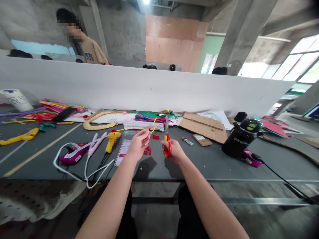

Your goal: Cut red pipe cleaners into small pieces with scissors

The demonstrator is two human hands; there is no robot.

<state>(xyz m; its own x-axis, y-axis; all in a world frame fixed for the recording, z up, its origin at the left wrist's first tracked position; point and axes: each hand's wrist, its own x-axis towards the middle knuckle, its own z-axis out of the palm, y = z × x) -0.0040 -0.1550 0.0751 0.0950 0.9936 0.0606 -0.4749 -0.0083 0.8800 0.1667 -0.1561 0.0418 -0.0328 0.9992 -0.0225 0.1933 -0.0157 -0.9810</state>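
My right hand (174,151) is closed on the handles of a pair of scissors (168,144) with red and yellow grips, blades pointing up and away from me. To its left, my left hand (140,142) pinches a small red piece of pipe cleaner (150,129) between thumb and fingertips. A yellow pipe cleaner (154,125) curves just beyond those fingertips; whether it is held too I cannot tell. Several short red bits (148,151) lie on the grey table below, and a small red cluster (156,136) lies between the hands.
Left of my hands are a phone (122,152), a yellow glue gun (112,141), a pink tool (96,142) and a purple power strip (74,154) with cables. Pipe cleaner bundles (143,124) and cardboard (203,126) lie behind. A black bottle (240,137) stands right. Beyond the white partition (119,84) is a person (87,46).
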